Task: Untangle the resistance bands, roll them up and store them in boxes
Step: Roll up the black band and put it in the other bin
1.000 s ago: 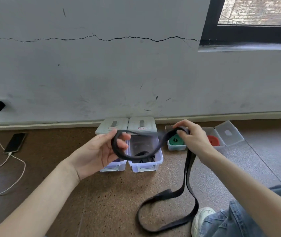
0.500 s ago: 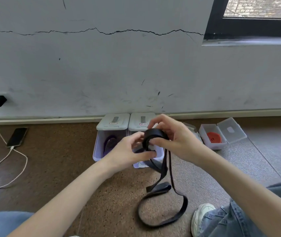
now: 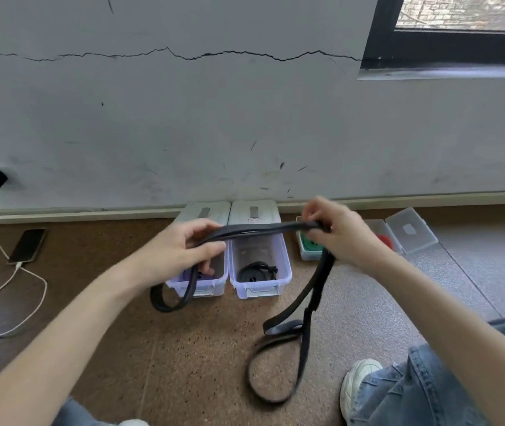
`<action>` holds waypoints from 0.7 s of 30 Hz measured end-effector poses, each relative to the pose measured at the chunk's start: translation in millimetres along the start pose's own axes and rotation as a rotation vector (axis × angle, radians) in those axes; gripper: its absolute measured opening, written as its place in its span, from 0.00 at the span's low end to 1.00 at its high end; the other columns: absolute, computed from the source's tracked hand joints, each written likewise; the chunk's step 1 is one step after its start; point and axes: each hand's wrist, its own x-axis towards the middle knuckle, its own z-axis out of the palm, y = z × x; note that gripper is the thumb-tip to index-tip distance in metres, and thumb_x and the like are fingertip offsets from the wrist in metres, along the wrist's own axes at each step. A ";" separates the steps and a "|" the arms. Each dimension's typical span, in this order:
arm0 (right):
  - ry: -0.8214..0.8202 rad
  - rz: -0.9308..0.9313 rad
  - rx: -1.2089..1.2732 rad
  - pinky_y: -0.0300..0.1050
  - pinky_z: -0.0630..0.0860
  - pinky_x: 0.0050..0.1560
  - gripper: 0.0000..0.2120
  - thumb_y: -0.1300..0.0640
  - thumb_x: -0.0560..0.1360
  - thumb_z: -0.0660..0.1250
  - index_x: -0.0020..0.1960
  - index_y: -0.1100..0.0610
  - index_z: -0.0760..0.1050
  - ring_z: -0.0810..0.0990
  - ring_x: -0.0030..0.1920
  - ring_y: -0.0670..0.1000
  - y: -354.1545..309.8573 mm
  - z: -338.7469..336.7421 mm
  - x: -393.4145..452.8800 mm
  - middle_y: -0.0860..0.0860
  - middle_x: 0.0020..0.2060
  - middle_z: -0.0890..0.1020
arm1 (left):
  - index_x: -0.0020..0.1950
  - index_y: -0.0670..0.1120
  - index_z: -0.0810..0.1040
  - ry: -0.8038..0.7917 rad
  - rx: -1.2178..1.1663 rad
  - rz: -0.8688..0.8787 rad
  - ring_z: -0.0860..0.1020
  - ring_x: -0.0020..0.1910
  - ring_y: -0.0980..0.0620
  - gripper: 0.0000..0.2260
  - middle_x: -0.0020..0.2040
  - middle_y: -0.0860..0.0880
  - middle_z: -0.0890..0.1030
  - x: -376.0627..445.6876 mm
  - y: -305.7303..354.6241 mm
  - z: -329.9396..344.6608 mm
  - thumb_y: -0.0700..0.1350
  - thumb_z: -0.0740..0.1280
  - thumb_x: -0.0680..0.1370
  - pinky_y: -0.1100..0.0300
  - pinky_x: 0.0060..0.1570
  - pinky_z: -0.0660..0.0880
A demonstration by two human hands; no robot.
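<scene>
The left hand [image 3: 180, 252] and right hand [image 3: 339, 233] are each gripping the flat black rubber resistance band [image 3: 263, 230], stretching it between their curled fingers.

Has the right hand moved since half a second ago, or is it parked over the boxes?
Yes. The right hand, pinching the black band, has shifted right, off the right-hand clear box and over the green-roll box.

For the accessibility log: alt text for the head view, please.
Both hands, left hand and right hand, stretch a black resistance band level above two open clear boxes; its ends droop toward the brown floor. One box holds another black band.
</scene>
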 end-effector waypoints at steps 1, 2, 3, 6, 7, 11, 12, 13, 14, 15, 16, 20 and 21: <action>-0.172 0.018 -0.157 0.44 0.76 0.48 0.12 0.65 0.73 0.66 0.49 0.51 0.69 0.76 0.47 0.51 1.4 3.9 -0.4 0.53 0.53 0.80 | 0.54 0.51 0.77 -0.015 -0.011 0.017 0.77 0.31 0.57 0.07 0.31 0.55 0.80 -2.4 4.1 -2.6 0.44 0.66 0.77 0.68 0.36 0.74; -0.355 0.039 -0.293 0.39 0.74 0.45 0.13 0.64 0.73 0.67 0.51 0.51 0.68 0.76 0.48 0.50 3.3 9.9 -1.8 0.52 0.55 0.79 | 0.56 0.51 0.77 -0.046 0.034 0.040 0.75 0.29 0.58 0.08 0.31 0.55 0.79 -4.7 8.1 -0.3 0.44 0.65 0.77 0.69 0.34 0.73; -0.514 0.057 -0.397 0.37 0.72 0.45 0.13 0.62 0.73 0.68 0.52 0.50 0.68 0.75 0.50 0.49 4.6 15.2 -3.2 0.51 0.56 0.78 | 0.56 0.50 0.76 -0.077 0.123 0.071 0.74 0.28 0.61 0.08 0.30 0.55 0.78 -6.3 11.5 6.1 0.44 0.64 0.78 0.69 0.34 0.72; -0.583 0.037 -0.387 0.35 0.69 0.47 0.19 0.48 0.69 0.73 0.54 0.48 0.66 0.72 0.53 0.46 -1.5 15.8 -5.8 0.42 0.52 0.73 | 0.57 0.49 0.76 -0.111 0.412 0.195 0.75 0.38 0.67 0.08 0.42 0.59 0.78 -5.6 17.7 30.7 0.45 0.63 0.79 0.74 0.39 0.68; -0.514 0.037 -0.219 0.33 0.69 0.48 0.24 0.45 0.66 0.74 0.57 0.47 0.66 0.72 0.54 0.43 -4.8 13.1 -6.0 0.40 0.53 0.73 | 0.59 0.49 0.76 -0.110 0.450 0.209 0.75 0.41 0.67 0.09 0.46 0.59 0.78 -4.0 18.6 36.3 0.46 0.63 0.79 0.74 0.42 0.68; -0.538 0.003 0.355 0.37 0.75 0.57 0.33 0.56 0.68 0.75 0.67 0.46 0.62 0.79 0.54 0.41 -16.9 23.5 -12.8 0.47 0.56 0.80 | 0.59 0.47 0.76 -0.065 0.423 0.222 0.74 0.40 0.72 0.10 0.45 0.59 0.77 1.6 22.8 43.8 0.45 0.64 0.79 0.76 0.40 0.66; -0.506 -0.020 0.368 0.41 0.77 0.56 0.30 0.60 0.70 0.74 0.66 0.48 0.63 0.81 0.52 0.46 -18.8 30.5 -15.5 0.50 0.51 0.82 | 0.58 0.47 0.77 -0.056 0.408 0.226 0.74 0.39 0.73 0.09 0.43 0.60 0.77 3.2 22.4 44.4 0.45 0.64 0.78 0.76 0.39 0.67; -0.450 -0.031 0.368 0.44 0.78 0.54 0.26 0.64 0.71 0.72 0.63 0.51 0.65 0.82 0.49 0.49 -20.8 33.7 -16.2 0.52 0.48 0.83 | 0.56 0.47 0.77 -0.044 0.388 0.218 0.74 0.36 0.73 0.08 0.41 0.60 0.77 4.3 21.5 44.6 0.45 0.64 0.78 0.76 0.37 0.67; -0.390 -0.034 0.376 0.45 0.78 0.52 0.22 0.65 0.72 0.70 0.61 0.52 0.67 0.83 0.46 0.51 -22.2 32.6 -15.3 0.54 0.45 0.83 | 0.55 0.48 0.76 -0.033 0.364 0.191 0.75 0.34 0.71 0.07 0.39 0.60 0.77 4.2 20.8 44.4 0.46 0.64 0.78 0.75 0.36 0.68; -0.328 -0.041 0.381 0.44 0.78 0.49 0.20 0.66 0.72 0.69 0.59 0.52 0.68 0.83 0.44 0.51 -21.7 28.3 -12.9 0.54 0.43 0.83 | 0.53 0.49 0.75 -0.026 0.336 0.144 0.75 0.33 0.68 0.05 0.37 0.58 0.78 3.6 19.4 43.5 0.47 0.64 0.78 0.73 0.35 0.69; -0.266 -0.053 0.374 0.43 0.78 0.46 0.19 0.66 0.72 0.69 0.57 0.51 0.69 0.82 0.43 0.53 -19.2 21.6 -9.2 0.55 0.42 0.83 | 0.51 0.50 0.74 -0.034 0.318 0.081 0.76 0.32 0.65 0.03 0.37 0.55 0.79 2.3 16.7 42.5 0.48 0.63 0.78 0.72 0.34 0.69; -0.106 -0.099 0.102 0.46 0.80 0.47 0.14 0.64 0.71 0.70 0.50 0.50 0.71 0.82 0.40 0.52 -6.8 2.0 0.4 0.49 0.40 0.83 | 0.45 0.52 0.70 -0.086 0.286 -0.078 0.78 0.36 0.46 0.05 0.34 0.48 0.77 -2.2 15.9 38.5 0.48 0.58 0.81 0.56 0.36 0.72; -0.165 -0.108 -0.025 0.42 0.80 0.45 0.14 0.63 0.71 0.71 0.50 0.48 0.71 0.81 0.40 0.46 -6.8 4.5 -0.4 0.45 0.39 0.81 | 0.45 0.51 0.70 -0.057 0.237 -0.072 0.77 0.33 0.48 0.05 0.32 0.50 0.74 -1.9 19.7 35.8 0.47 0.58 0.81 0.56 0.35 0.73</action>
